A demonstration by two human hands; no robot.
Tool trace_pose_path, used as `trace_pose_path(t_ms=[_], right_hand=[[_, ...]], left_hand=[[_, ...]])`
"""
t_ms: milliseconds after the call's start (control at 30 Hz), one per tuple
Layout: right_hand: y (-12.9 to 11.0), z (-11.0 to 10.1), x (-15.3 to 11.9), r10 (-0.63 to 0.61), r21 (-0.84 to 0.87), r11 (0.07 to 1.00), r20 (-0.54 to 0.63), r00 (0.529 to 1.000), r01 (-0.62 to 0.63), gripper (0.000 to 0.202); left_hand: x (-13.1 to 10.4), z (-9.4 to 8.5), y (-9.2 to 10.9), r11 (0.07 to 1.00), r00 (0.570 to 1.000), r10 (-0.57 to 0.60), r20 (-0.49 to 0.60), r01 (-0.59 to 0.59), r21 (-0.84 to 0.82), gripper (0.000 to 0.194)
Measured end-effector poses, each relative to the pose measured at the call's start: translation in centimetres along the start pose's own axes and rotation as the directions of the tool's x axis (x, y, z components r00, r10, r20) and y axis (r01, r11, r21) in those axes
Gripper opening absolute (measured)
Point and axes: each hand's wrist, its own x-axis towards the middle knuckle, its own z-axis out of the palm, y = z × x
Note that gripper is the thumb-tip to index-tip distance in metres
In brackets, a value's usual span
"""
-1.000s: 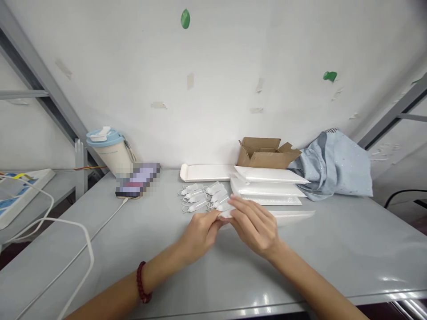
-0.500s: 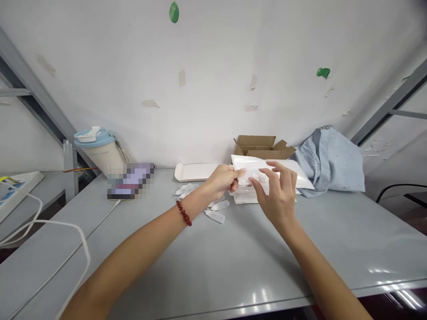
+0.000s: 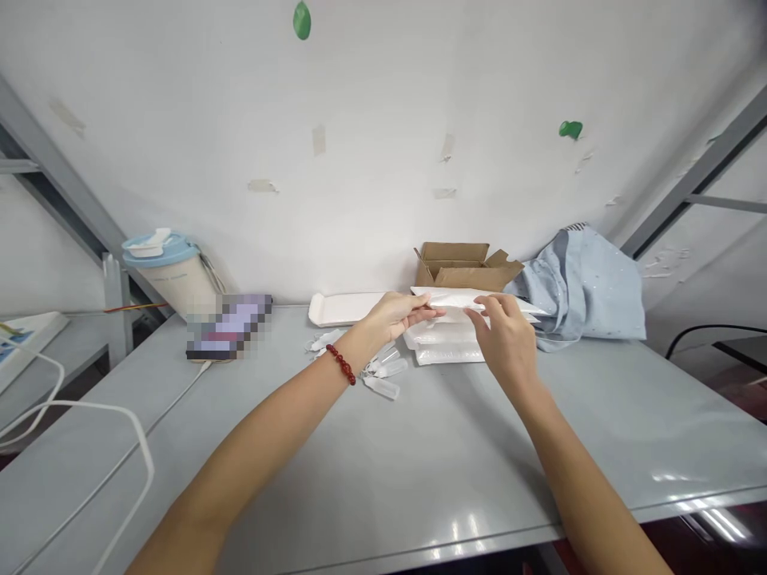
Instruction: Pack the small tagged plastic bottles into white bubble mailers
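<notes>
My left hand (image 3: 395,317) has the left end of a white padded mailer (image 3: 455,297) between thumb and fingers, raised a little above other mailers. My right hand (image 3: 508,339) is closed, thumb and forefinger pinching at the near edge of the same mailer. Its far side lies partly behind my right fingers. Directly below, more white mailers (image 3: 447,354) are stacked on the grey table. Small translucent tag-like pieces (image 3: 382,388) lie in a loose group under and beside my left wrist; their exact kind is unclear.
Behind the stack stands an open cardboard box (image 3: 470,275), with a light blue cloth bag (image 3: 611,291) to its right. Another flat white mailer (image 3: 344,308) rests against the wall. On the left are a phone (image 3: 231,327) with a white cable and a blue-lidded cup (image 3: 173,275).
The mailer has tipped flatter and lower. My right thumb and forefinger have come in from apart to its near edge, while my left fingers have stretched out beneath it. The view has shifted slightly.
</notes>
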Motion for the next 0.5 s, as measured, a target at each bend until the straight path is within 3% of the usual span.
trace_pose_path(t_ms=[167,267,400,500], right_hand=[[0.3,0.6,-0.1,-0.023,-0.025,0.999,0.037,0.999,0.024,0.026],[0.4,0.7,-0.1,-0.026,-0.024,0.999,0.053,0.998,0.027,0.027],[0.2,0.3,-0.2,-0.005,-0.035,0.999,0.057,0.998,0.007,0.023],[-0.3,-0.3,-0.2,-0.007,-0.029,1.0,0.04,0.999,0.008,0.021]], left_hand=[[-0.6,-0.3,-0.1,0.982,0.998,0.041,-0.043,-0.032,0.187,0.022],[-0.7,-1.9,-0.2,0.925,0.988,0.109,-0.111,-0.06,0.376,0.029],[-0.5,-6.0,-0.2,0.718,0.948,0.256,-0.191,-0.055,0.693,0.015],[-0.2,-9.1,-0.2,0.5,0.932,0.332,-0.147,-0.042,0.865,0.006]])
